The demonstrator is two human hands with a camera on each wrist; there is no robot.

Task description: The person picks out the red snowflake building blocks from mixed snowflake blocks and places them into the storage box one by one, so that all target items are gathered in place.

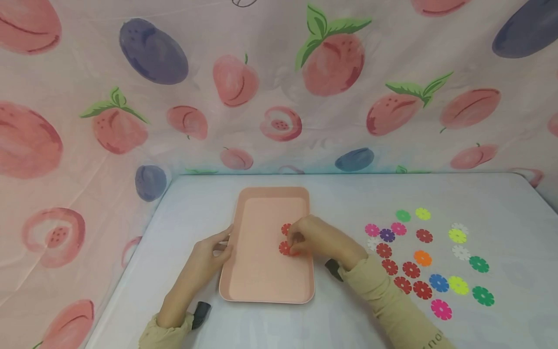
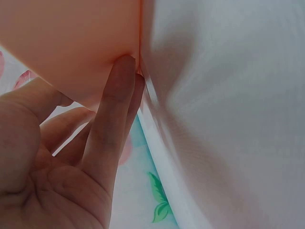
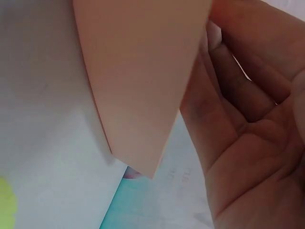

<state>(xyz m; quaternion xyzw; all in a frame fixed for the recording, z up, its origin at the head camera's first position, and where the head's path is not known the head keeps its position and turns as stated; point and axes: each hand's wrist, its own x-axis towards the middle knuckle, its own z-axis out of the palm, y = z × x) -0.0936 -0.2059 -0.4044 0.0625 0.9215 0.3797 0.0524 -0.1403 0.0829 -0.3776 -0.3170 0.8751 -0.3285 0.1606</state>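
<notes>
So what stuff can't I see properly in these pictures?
- Right wrist view: the ends of the right fingers, hidden behind the tray.
- Head view: most of the red flower at those fingers, because the fingers cover it.
- Right wrist view: the rest of the yellow flower, cut off by the left edge.
- Head view: the whole word on the right sleeve, cut off by the bottom edge.

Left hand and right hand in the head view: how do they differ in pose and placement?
The left hand touches the left side of the tray, while the right hand reaches over the right rim into it. The left hand's thumb and fingers are held apart; the right hand's fingers bend down at the red discs, though whether they grip one is unclear. Both extend from beige sleeves.
</notes>
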